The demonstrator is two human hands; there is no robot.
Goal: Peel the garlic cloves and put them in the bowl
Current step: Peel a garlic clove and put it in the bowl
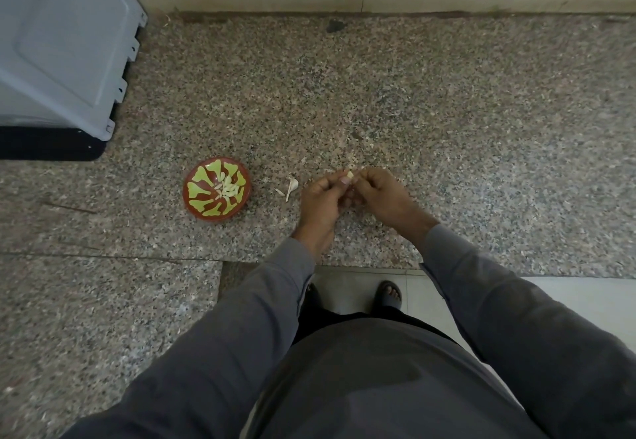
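Several peeled cloves [228,189] inside the red-green bowl [192,194].

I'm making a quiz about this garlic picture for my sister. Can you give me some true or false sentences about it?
1. Both hands pinch one garlic clove between them. True: the left hand and the right hand meet at it.
2. The bowl has nothing in it. False: peeled cloves lie in its middle.
3. The bowl sits to the right of the hands. False: it sits to their left on the stone counter.
4. Bits of garlic skin lie on the counter between the bowl and the hands. True.
5. The bowl is plain white. False: it is red-brown with a light green pattern.
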